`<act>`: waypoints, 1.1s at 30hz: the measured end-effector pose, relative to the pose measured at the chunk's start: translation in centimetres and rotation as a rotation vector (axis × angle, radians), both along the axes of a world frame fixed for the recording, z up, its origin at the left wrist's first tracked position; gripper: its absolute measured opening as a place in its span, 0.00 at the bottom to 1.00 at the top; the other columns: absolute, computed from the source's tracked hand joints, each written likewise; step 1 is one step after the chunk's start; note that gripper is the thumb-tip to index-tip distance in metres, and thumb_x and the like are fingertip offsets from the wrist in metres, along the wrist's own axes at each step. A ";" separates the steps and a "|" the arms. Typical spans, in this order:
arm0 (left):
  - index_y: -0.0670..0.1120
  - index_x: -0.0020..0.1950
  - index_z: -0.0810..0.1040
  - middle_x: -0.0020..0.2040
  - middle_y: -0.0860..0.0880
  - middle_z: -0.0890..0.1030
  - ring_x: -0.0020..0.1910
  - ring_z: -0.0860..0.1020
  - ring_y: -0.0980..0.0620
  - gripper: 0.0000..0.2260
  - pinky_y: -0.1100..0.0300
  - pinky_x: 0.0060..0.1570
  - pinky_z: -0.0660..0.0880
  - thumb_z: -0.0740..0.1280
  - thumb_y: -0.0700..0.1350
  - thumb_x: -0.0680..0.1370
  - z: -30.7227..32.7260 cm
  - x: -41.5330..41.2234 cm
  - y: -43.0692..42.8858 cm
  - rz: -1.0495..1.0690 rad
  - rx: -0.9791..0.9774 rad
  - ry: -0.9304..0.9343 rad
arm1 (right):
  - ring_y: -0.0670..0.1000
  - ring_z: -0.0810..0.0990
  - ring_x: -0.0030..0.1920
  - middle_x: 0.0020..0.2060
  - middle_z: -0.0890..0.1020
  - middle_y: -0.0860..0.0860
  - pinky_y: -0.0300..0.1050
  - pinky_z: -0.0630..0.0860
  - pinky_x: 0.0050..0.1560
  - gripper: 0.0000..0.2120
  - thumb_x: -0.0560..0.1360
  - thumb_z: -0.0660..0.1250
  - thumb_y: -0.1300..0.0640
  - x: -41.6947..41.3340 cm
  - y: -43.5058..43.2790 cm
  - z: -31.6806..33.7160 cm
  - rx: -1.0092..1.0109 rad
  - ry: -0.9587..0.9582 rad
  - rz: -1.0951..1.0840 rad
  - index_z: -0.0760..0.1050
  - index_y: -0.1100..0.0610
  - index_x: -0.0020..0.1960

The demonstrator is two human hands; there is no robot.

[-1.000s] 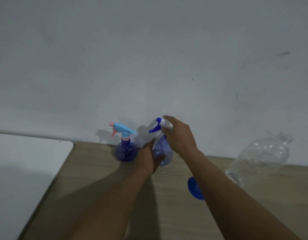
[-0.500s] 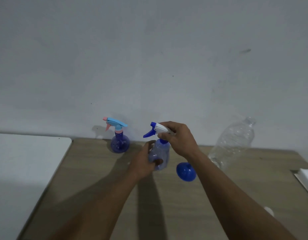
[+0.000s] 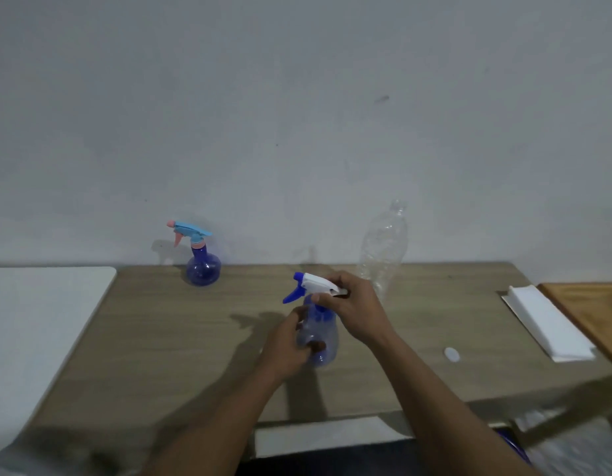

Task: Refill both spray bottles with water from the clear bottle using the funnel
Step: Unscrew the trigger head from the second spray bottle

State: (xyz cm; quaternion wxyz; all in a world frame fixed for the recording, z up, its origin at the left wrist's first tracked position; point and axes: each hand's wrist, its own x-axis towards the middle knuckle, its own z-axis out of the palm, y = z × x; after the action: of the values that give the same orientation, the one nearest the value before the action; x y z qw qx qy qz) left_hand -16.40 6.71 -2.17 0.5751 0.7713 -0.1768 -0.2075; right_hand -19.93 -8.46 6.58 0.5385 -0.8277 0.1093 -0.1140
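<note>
Opening the near spray bottle (image 3: pixel 320 341) looks to be the step in hand. The left hand (image 3: pixel 287 348) wraps its curled fingers round the translucent blue body. The right hand (image 3: pixel 356 310) closes over the back of the white trigger head (image 3: pixel 314 285), with the fingers bent down toward the blue collar below it. No water has gone in yet by the look of it, so the task seems to be at its start.

The bottle is at the middle of the desk (image 3: pixel 177 338), in front of the person. I cannot tell whether its base rests on the wood or is held just above it. Its long axis is close to upright, and the blue nozzle and trigger point to the person's left.

The next move probably calls for the left hand to hold the body steady while the right hand turns the head off the neck and lifts it, with its dip tube, straight up.

The funnel does not show in this view. The clear bottle (image 3: pixel 385 249) stands upright by the wall beyond the right hand, and a small white cap (image 3: pixel 452 354) lies on the desk to the right. The far spray bottle (image 3: pixel 202 269), with a light-blue and pink head, stands untouched at the back left, and its nozzle also points left.
</note>
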 end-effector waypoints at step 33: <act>0.55 0.63 0.77 0.51 0.57 0.85 0.50 0.84 0.59 0.25 0.69 0.49 0.78 0.73 0.30 0.73 -2.2 -4.2 -2.7 0.189 0.001 -0.010 | 0.42 0.82 0.56 0.55 0.83 0.43 0.38 0.78 0.55 0.15 0.76 0.70 0.54 -5.2 0.6 -7.5 0.286 -0.153 -0.074 0.75 0.50 0.62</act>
State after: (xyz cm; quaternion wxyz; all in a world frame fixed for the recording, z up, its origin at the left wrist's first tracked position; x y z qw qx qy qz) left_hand -20.59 4.06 -4.36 0.5907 0.7860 -0.1059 -0.1486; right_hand -25.09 -7.81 -0.94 0.6529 -0.7270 0.1136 -0.1798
